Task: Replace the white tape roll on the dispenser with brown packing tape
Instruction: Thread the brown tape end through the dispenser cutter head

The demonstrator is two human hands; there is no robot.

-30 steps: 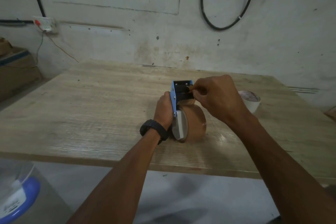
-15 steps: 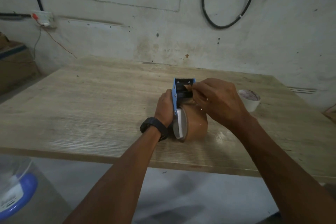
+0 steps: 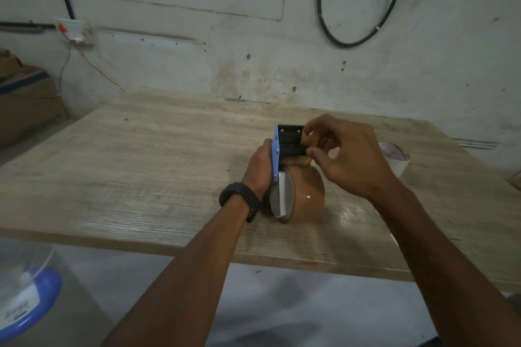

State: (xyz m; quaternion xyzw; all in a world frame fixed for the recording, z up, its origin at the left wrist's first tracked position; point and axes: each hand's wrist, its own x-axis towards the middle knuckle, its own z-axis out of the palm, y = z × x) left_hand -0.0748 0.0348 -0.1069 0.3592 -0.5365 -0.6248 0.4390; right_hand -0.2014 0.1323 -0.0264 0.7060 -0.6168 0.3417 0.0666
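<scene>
A person at a wooden table works on a blue-framed tape dispenser, which stands upright near the middle of the tabletop, toothed blade uppermost. The brown packing tape sits mounted on the dispenser, its lower edge resting on the wood.

The left hand comes in from below with the forearm straight and the wrist level. It grips the dispenser from the left side, knuckles against the blue plate; its fingers curl round behind the frame and are mostly hidden. A black watch circles that wrist.

The right hand arches over from the right with the wrist raised. The forefinger reaches the top of the black head just beside the blade, the thumb presses in lower down, and the other fingers are curled close together behind. Whether the thumb and forefinger pinch the tape's loose end cannot be told.

The white tape roll lies flat on the table beyond the right hand, well apart from the dispenser. A black cable loops on the stained wall behind.
</scene>
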